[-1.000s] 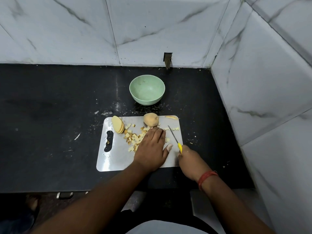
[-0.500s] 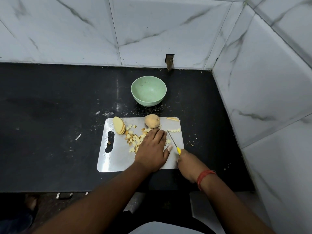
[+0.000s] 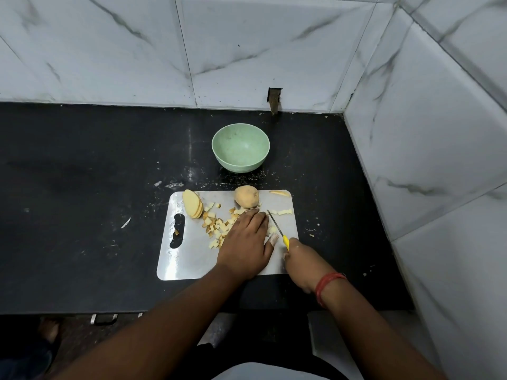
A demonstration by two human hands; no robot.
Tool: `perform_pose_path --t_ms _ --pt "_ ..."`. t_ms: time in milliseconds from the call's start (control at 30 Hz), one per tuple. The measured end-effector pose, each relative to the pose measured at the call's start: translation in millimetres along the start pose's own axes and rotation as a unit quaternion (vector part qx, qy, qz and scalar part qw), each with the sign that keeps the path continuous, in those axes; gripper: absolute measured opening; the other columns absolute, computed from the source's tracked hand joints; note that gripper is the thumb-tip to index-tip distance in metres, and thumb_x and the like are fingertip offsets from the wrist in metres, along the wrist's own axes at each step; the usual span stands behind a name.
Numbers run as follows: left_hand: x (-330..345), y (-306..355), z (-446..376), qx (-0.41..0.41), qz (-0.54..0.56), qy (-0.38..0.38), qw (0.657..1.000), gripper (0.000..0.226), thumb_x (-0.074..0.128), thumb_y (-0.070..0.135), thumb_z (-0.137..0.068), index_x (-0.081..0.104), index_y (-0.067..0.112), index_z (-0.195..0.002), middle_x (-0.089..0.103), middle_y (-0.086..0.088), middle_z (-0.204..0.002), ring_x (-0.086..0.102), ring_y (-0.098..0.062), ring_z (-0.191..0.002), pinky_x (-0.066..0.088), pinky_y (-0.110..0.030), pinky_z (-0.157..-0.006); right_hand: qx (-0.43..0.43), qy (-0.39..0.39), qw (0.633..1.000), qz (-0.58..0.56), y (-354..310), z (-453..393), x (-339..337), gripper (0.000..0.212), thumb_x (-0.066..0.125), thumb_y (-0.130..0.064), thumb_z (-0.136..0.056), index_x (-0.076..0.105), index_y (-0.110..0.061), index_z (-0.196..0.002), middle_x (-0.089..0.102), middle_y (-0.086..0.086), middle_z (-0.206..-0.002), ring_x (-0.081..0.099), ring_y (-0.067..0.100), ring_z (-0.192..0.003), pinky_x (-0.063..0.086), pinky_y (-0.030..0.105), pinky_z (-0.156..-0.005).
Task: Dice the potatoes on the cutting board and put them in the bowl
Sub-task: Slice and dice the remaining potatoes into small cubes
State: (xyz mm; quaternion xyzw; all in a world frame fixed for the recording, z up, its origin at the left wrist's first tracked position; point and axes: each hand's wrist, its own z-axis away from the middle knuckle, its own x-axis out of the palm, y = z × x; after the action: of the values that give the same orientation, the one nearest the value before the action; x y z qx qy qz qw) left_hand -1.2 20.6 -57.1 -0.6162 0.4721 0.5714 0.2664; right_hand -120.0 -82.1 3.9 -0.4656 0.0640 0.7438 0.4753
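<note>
While my left hand (image 3: 247,242) is pressing flat, fingers straight, to steady potato strips (image 3: 271,229) on the cutting board (image 3: 189,259), my right hand (image 3: 303,263) is gripping the knife (image 3: 277,229) for dicing; the bowl (image 3: 241,151) is waiting empty beyond.

The cutting board (image 3: 189,259) lies on the counter (image 3: 82,215), near its front edge. The bowl (image 3: 241,151) sits behind the board, w/ nothing in it. On the board: slices (image 3: 192,207) at back left, whole potato (image 3: 246,196) at back middle, diced bits (image 3: 216,226) btwn them & a bit nearer. Left hand (image 3: 247,248) rests on the board, right of the bits. The knife (image 3: 277,229) lies just right of that hand, held by the right hand (image 3: 304,263) at the board's front right corner.
</note>
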Motion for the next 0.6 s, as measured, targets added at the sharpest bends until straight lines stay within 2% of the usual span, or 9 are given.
perform_pose_path --t_ms 67,133,233,300,400,500,600 --pt "0 0 0 0.001 0.0 0.002 1.0 0.057 0.045 0.045 -0.105 0.06 0.002 -0.139 0.057 -0.011 -0.142 0.045 -0.028 -0.139 0.034 -0.043 -0.12 0.002 -0.013 1.0 0.007 -2 -1 -2 0.017 0.039 -0.011 -0.099 0.043 -0.01 -0.115 0.055 0.01 -0.087 0.056 0.027 -0.079 0.038 0.027 -0.06" --pt "0 0 0 0.0 -0.002 0.0 1.0 0.057 0.044 0.045 -0.105 0.06 0.002 -0.14 0.057 -0.011 -0.142 0.045 -0.028 -0.139 0.034 -0.043 -0.12 0.003 -0.023 1.0 -0.005 -1 2 -5 0.019 0.037 -0.013 -0.1 0.044 -0.01 -0.117 0.056 0.011 -0.093 0.058 0.028 -0.081 0.041 0.027 -0.062" --pt "-1 0 0 -0.002 -0.01 -0.008 1.0 0.06 0.04 0.047 -0.105 0.058 0.003 -0.142 0.056 -0.01 -0.144 0.043 -0.027 -0.14 0.033 -0.043 -0.121 0.011 -0.036 0.999 -0.04 6 11 -6 0.017 0.036 -0.021 -0.101 0.045 -0.011 -0.112 0.054 0.008 -0.083 0.054 0.023 -0.066 0.035 0.026 -0.05" --pt "-2 0 -1 -0.006 -0.014 -0.013 1.0 0.061 0.038 0.048 -0.106 0.057 0.003 -0.143 0.055 -0.01 -0.145 0.043 -0.027 -0.141 0.032 -0.043 -0.121 0.014 -0.051 0.997 -0.063 12 13 -5 0.015 0.039 -0.02 -0.1 0.046 -0.01 -0.109 0.054 0.01 -0.079 0.053 0.026 -0.064 0.034 0.025 -0.046" --pt "-2 1 0 -0.008 -0.014 -0.018 1.0 0.062 0.037 0.049 -0.106 0.055 0.004 -0.144 0.054 -0.012 -0.145 0.043 -0.028 -0.14 0.032 -0.044 -0.121 0.028 -0.075 0.98 -0.182 18 19 -8 0.011 0.04 -0.025 -0.097 0.046 -0.017 -0.102 0.051 0.01 -0.077 0.046 0.022 -0.052 0.035 0.026 -0.041" --pt "-3 1 2 -0.005 -0.013 -0.013 1.0 0.06 0.038 0.048 -0.105 0.055 0.005 -0.144 0.052 -0.012 -0.147 0.042 -0.028 -0.141 0.033 -0.045 -0.121 0.022 -0.061 0.956 -0.287 20 32 -15 0.011 0.04 -0.026 -0.098 0.047 -0.018 -0.095 0.044 0.007 -0.071 0.035 0.014 -0.045 0.029 0.024 -0.04" --pt "-2 0 3 0.002 -0.01 -0.002 1.0 0.056 0.042 0.045 -0.104 0.058 0.006 -0.14 0.053 -0.014 -0.146 0.044 -0.03 -0.14 0.034 -0.046 -0.12 0.019 -0.054 0.938 -0.342 23 42 -20 0.013 0.039 -0.024 -0.1 0.047 -0.014 -0.1 0.04 0.004 -0.069 0.03 0.011 -0.044 0.025 0.022 -0.04"
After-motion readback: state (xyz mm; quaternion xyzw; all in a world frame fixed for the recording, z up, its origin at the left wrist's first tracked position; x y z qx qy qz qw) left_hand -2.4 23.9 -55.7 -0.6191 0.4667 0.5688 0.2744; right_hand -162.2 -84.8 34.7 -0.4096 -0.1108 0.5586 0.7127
